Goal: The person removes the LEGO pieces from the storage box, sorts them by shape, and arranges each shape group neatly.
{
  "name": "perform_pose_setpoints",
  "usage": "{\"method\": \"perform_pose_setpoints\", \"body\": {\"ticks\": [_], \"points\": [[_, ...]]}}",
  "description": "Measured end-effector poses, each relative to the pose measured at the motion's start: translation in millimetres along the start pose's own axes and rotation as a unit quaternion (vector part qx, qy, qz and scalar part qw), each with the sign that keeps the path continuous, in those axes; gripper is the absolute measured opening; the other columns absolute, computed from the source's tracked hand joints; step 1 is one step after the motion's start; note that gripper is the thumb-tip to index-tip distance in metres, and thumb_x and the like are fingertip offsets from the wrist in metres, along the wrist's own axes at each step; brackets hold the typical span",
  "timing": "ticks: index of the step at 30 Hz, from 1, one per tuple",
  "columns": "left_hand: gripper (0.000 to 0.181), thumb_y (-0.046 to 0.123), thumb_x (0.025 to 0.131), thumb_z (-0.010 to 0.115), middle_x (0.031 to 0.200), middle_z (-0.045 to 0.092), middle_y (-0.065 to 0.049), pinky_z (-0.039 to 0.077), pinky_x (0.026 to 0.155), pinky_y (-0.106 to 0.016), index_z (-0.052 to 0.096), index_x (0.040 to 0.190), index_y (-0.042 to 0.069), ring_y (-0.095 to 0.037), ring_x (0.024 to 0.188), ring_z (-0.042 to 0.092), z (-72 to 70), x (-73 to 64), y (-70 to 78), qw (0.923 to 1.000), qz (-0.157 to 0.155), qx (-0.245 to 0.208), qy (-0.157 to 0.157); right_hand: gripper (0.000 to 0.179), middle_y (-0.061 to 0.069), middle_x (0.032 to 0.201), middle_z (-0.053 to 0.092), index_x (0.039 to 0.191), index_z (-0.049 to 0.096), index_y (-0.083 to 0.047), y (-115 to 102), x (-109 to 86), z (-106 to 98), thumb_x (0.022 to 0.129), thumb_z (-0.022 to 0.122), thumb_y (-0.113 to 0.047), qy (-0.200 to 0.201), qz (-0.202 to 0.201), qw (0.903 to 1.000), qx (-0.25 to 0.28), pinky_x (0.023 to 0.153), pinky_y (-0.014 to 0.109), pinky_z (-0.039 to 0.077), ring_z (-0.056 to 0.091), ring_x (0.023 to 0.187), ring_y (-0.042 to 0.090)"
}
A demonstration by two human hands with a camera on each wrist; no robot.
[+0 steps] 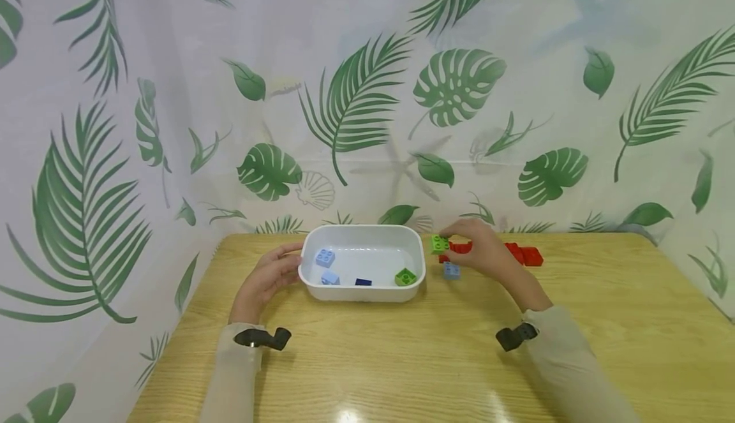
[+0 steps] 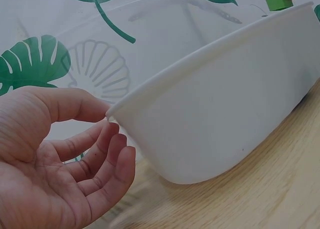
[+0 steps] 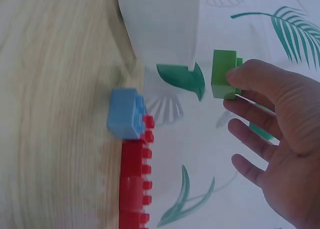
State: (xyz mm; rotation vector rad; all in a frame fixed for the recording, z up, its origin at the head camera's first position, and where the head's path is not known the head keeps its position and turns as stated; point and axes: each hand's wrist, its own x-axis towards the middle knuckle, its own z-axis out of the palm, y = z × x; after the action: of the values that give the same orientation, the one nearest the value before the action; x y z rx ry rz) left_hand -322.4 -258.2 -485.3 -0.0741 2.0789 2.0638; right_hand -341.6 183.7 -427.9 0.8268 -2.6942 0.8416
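Note:
A white plastic tub (image 1: 362, 294) stands on the wooden table. At its left end my left hand (image 1: 268, 277) pinches the rim, thumb (image 2: 82, 103) on top and fingertips just under the lip. Between thumb and fingers, my right hand (image 1: 481, 248) holds a green toy brick (image 3: 223, 71), raised just beyond the tub's right end; the other fingers are spread. Inside the tub lie two light blue bricks (image 1: 325, 257), a dark blue piece (image 1: 363, 282) and another green brick (image 1: 405, 277). Below the right hand, a light blue brick (image 1: 451, 271) sits on the table.
Red bricks (image 1: 531, 256) form a row along the table's back edge, partly hidden behind my right hand in the head view. A leaf-patterned curtain (image 1: 367, 110) hangs right behind the table (image 1: 367, 353). Each wrist wears a black camera mount (image 1: 517, 336).

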Motion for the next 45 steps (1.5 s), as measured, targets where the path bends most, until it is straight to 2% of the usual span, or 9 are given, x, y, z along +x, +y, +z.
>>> {"method": "perform_pose_setpoints", "body": {"ticks": [4, 10, 12, 17, 19, 25, 29, 41, 45], "points": [[0.052, 0.012, 0.100, 0.063, 0.129, 0.068, -0.009, 0.057, 0.087, -0.029, 0.048, 0.149, 0.005, -0.013, 0.102, 0.067, -1.6, -1.0, 1.4, 1.0000, 0.001, -0.001, 0.000, 0.031, 0.015, 0.117, 0.072, 0.118, 0.073, -0.004, 8, -5.5, -9, 0.087, 0.077, -0.006, -0.010, 0.016, 0.9998, -0.002, 0.103, 0.061, 0.047, 0.058, 0.115, 0.039], [0.054, 0.014, 0.101, 0.063, 0.116, 0.071, 0.003, 0.057, 0.086, -0.028, 0.045, 0.151, 0.004, -0.011, 0.099, 0.067, -4.1, -1.5, 3.1, 0.9999, 0.007, 0.000, -0.007, 0.030, 0.018, 0.115, 0.073, 0.115, 0.073, 0.000, 20, -11.6, -17, 0.085, 0.077, -0.002, 0.001, 0.000, 1.0000, -0.004, 0.100, 0.059, 0.050, 0.063, 0.111, 0.039], [0.054, 0.014, 0.101, 0.062, 0.118, 0.071, 0.001, 0.057, 0.086, -0.028, 0.045, 0.151, 0.004, -0.011, 0.099, 0.067, -4.5, -1.3, 3.5, 0.9999, 0.008, 0.001, -0.008, 0.030, 0.018, 0.115, 0.073, 0.115, 0.073, 0.001, 22, -14.0, -20, 0.086, 0.077, -0.002, 0.000, 0.001, 1.0000, -0.005, 0.103, 0.061, 0.048, 0.063, 0.112, 0.040], [0.054, 0.013, 0.102, 0.061, 0.134, 0.066, -0.012, 0.056, 0.086, -0.027, 0.044, 0.152, 0.004, -0.012, 0.100, 0.065, -5.1, -0.2, 4.0, 1.0000, 0.006, 0.005, -0.003, 0.031, 0.020, 0.114, 0.074, 0.115, 0.073, 0.002, 26, -16.1, -25, 0.085, 0.078, -0.003, -0.005, 0.008, 0.9999, -0.012, 0.110, 0.065, 0.039, 0.063, 0.112, 0.042], [0.053, 0.013, 0.102, 0.061, 0.136, 0.064, -0.013, 0.056, 0.085, -0.027, 0.044, 0.152, 0.004, -0.012, 0.101, 0.065, -5.0, -0.5, 4.6, 1.0000, 0.005, 0.005, 0.001, 0.031, 0.020, 0.114, 0.074, 0.115, 0.073, 0.003, 28, -15.6, -26, 0.085, 0.078, -0.002, -0.005, 0.008, 0.9998, -0.014, 0.109, 0.065, 0.039, 0.063, 0.112, 0.043], [0.052, 0.008, 0.101, 0.060, 0.114, 0.072, 0.000, 0.058, 0.083, -0.027, 0.044, 0.150, 0.000, -0.010, 0.096, 0.067, -3.0, -2.0, 4.5, 0.9998, 0.011, -0.013, -0.005, 0.032, 0.021, 0.117, 0.073, 0.115, 0.073, 0.002, 31, -17.8, -26, 0.084, 0.080, -0.004, -0.019, 0.023, 0.9994, -0.018, 0.110, 0.065, 0.038, 0.061, 0.115, 0.044], [0.050, 0.005, 0.102, 0.058, 0.103, 0.072, 0.007, 0.059, 0.082, -0.028, 0.043, 0.149, -0.003, -0.009, 0.092, 0.068, -2.4, -1.5, 2.7, 0.9995, 0.016, -0.024, -0.016, 0.031, 0.021, 0.115, 0.073, 0.112, 0.075, 0.003, 34, -20.8, -25, 0.083, 0.082, -0.005, -0.029, 0.025, 0.9991, -0.020, 0.104, 0.062, 0.046, 0.064, 0.113, 0.044], [0.050, 0.008, 0.102, 0.058, 0.103, 0.072, 0.009, 0.059, 0.081, -0.026, 0.044, 0.149, -0.002, -0.009, 0.093, 0.068, -2.5, -1.9, -0.6, 0.9995, 0.019, -0.011, -0.022, 0.029, 0.021, 0.117, 0.072, 0.111, 0.075, 0.001, 43, -28.3, -18, 0.083, 0.080, -0.004, -0.063, 0.076, 0.9950, -0.015, 0.098, 0.060, 0.052, 0.063, 0.114, 0.043], [0.051, 0.009, 0.102, 0.060, 0.104, 0.072, 0.009, 0.059, 0.081, -0.027, 0.044, 0.149, -0.001, -0.009, 0.093, 0.068, -0.6, -1.6, -0.2, 0.9996, 0.015, -0.012, -0.022, 0.027, 0.020, 0.116, 0.073, 0.111, 0.075, 0.000, 46, -30.6, -15, 0.084, 0.079, -0.004, -0.071, 0.087, 0.9936, -0.008, 0.095, 0.056, 0.055, 0.064, 0.109, 0.039]]}}
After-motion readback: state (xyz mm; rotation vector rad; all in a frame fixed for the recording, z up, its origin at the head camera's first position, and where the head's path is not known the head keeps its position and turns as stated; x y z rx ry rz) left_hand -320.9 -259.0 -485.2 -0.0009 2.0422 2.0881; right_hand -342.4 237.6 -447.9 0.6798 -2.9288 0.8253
